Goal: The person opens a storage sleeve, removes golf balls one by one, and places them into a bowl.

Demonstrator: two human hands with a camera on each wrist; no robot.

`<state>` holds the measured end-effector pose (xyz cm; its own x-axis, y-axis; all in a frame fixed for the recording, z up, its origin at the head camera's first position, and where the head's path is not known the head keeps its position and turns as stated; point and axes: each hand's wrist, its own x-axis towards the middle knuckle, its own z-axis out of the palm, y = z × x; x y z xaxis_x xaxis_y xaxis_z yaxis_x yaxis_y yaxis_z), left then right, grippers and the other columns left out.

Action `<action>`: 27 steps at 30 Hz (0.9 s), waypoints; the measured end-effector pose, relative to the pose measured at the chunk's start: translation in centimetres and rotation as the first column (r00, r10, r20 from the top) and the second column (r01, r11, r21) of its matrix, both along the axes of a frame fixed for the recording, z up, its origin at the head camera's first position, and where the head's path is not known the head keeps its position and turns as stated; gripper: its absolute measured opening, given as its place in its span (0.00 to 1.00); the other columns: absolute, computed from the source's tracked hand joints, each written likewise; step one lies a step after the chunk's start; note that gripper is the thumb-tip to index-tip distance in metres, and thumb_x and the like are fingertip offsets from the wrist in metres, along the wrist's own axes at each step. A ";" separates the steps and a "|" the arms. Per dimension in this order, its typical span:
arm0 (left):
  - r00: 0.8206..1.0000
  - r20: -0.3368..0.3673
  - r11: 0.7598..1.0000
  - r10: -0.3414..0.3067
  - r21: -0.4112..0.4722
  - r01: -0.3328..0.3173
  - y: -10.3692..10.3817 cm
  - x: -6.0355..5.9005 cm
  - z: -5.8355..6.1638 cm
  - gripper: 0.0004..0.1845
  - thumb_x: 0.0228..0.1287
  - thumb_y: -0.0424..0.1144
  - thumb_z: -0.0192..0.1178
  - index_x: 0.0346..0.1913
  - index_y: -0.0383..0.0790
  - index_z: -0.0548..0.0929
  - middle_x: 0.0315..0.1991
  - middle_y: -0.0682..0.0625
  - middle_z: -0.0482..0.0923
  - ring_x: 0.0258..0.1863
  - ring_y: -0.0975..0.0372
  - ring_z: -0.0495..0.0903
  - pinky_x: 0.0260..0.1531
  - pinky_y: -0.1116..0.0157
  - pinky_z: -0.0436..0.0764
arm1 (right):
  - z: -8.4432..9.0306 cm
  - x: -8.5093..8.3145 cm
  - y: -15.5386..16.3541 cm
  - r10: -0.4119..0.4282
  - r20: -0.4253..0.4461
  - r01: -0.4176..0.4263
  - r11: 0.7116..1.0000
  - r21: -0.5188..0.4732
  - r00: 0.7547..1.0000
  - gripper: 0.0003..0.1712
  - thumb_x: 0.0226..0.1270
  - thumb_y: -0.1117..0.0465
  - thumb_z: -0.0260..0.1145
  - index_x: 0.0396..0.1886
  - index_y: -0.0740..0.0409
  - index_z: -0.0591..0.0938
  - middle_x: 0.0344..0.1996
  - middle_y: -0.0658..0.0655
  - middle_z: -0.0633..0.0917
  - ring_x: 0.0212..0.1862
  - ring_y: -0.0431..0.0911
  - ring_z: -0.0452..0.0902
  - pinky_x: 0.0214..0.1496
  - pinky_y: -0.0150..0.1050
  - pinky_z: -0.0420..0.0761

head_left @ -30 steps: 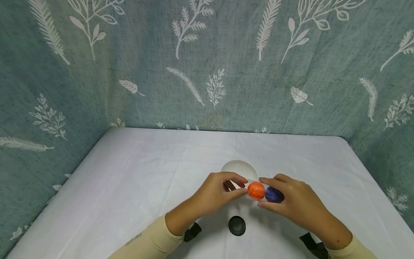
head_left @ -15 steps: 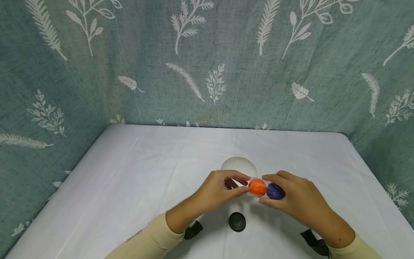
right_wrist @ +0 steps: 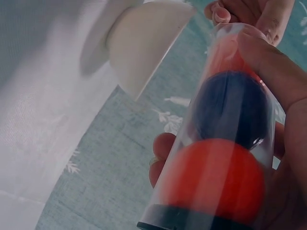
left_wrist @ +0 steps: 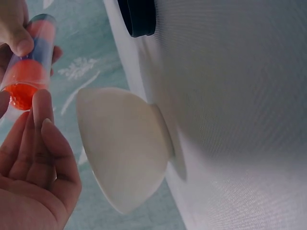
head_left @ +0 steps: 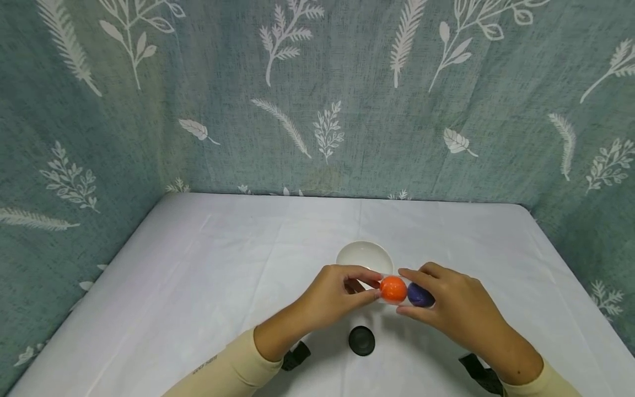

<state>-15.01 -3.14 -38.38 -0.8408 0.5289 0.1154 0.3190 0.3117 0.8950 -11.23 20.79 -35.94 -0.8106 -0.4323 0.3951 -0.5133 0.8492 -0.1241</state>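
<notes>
A clear tube point(right_wrist: 186, 132) lies almost level above the table, with three balls in a row inside. An orange ball point(head_left: 393, 290) is at its left end, a dark blue ball point(head_left: 420, 295) in the middle, and another orange-red ball point(right_wrist: 216, 179) near the dark-capped end. My right hand point(head_left: 451, 300) grips the tube around its body, hiding the capped end from the head view. At the other end, which looks uncapped, my left hand point(head_left: 329, 295) holds the rim between thumb and fingers.
Behind the hands a white bowl point(head_left: 364, 255) stands on the white-covered table point(head_left: 223, 264), partly hidden by them. Nearer me lies a round black lid point(head_left: 361, 341). Patterned green cloth point(head_left: 317, 138) hangs around the table's back and sides.
</notes>
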 end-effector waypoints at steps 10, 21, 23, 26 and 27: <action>0.999 -0.040 1.000 0.023 -0.001 -0.023 -0.1 -0.1 0.4 0.14 0.64 0.44 0.69 0.52 0.50 0.88 0.46 0.59 0.88 0.33 0.70 0.84 0.37 0.70 0.84 | 0.7 -0.4 0.0 0.028 -0.071 -0.026 0.999 0.032 0.997 0.36 0.40 0.39 0.82 0.52 0.46 0.88 0.34 0.48 0.84 0.27 0.37 0.75 0.25 0.31 0.75; 0.999 -0.015 1.000 0.029 -0.005 -0.029 0.1 0.0 0.1 0.15 0.63 0.42 0.70 0.52 0.48 0.88 0.42 0.58 0.88 0.31 0.70 0.84 0.35 0.70 0.84 | 0.5 -0.3 0.0 0.076 -0.202 -0.063 0.996 0.067 0.976 0.38 0.34 0.42 0.85 0.50 0.47 0.88 0.34 0.51 0.84 0.30 0.47 0.80 0.40 0.49 0.82; 1.000 -0.003 1.000 0.030 -0.003 -0.030 0.1 0.1 0.0 0.15 0.63 0.42 0.70 0.52 0.48 0.88 0.42 0.58 0.88 0.31 0.69 0.84 0.34 0.70 0.84 | 0.5 -0.4 0.0 0.092 -0.232 -0.078 0.995 0.068 0.968 0.38 0.33 0.42 0.85 0.50 0.47 0.88 0.34 0.51 0.84 0.31 0.47 0.81 0.42 0.50 0.82; 1.000 0.011 1.000 0.024 -0.001 -0.024 0.2 0.2 0.1 0.15 0.63 0.42 0.70 0.52 0.48 0.88 0.43 0.58 0.88 0.31 0.69 0.84 0.35 0.70 0.84 | 0.5 -0.3 0.1 0.094 -0.256 -0.081 0.995 0.062 0.962 0.37 0.32 0.43 0.85 0.49 0.47 0.88 0.33 0.52 0.84 0.32 0.48 0.81 0.44 0.50 0.79; 1.000 0.014 1.000 0.022 -0.002 -0.022 0.3 0.2 0.1 0.15 0.63 0.42 0.70 0.53 0.47 0.88 0.43 0.58 0.88 0.31 0.69 0.84 0.35 0.70 0.84 | 0.5 -0.2 0.2 0.093 -0.259 -0.079 0.995 0.062 0.961 0.37 0.33 0.44 0.85 0.49 0.47 0.88 0.33 0.52 0.84 0.32 0.48 0.82 0.45 0.51 0.78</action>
<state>-14.78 -2.89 -38.30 -0.8539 0.5103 0.1021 0.2990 0.3205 0.8988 -11.48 20.96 -35.48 -0.6409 -0.5208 0.5640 -0.5936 0.8020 0.0660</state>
